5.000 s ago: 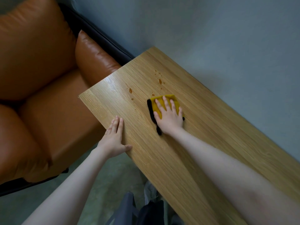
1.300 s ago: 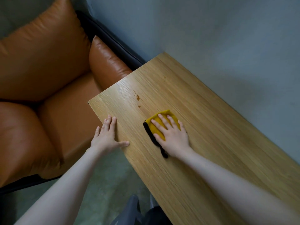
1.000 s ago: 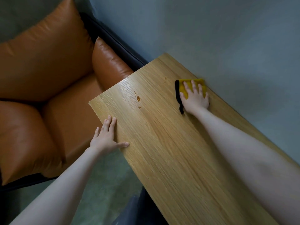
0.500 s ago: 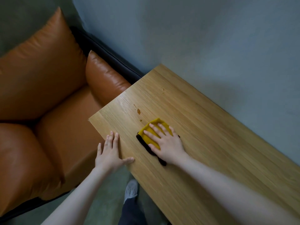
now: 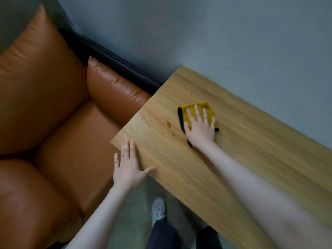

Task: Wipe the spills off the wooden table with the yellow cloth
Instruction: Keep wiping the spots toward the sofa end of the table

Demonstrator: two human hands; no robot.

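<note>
The yellow cloth [image 5: 190, 110] with a black edge lies flat on the wooden table [image 5: 242, 150]. My right hand [image 5: 199, 128] presses on the cloth with straight, spread fingers. A brown spill drop [image 5: 168, 124] sits just left of the cloth, with a smaller speck [image 5: 173, 134] below it and a faint one [image 5: 191, 95] farther back. My left hand [image 5: 128, 166] rests flat on the table's near left edge, fingers straight, thumb out to the right.
An orange leather sofa [image 5: 53, 114] stands against the table's left end. A grey wall [image 5: 233, 33] runs behind the table. My grey shoe [image 5: 158, 211] and dark trousers [image 5: 161, 236] show on the green floor below the table's front edge.
My right hand slid the cloth away from me and to the right, off the spot beside the brown drop. Over the last second it swept back and forth. My left hand stayed on the edge.
</note>
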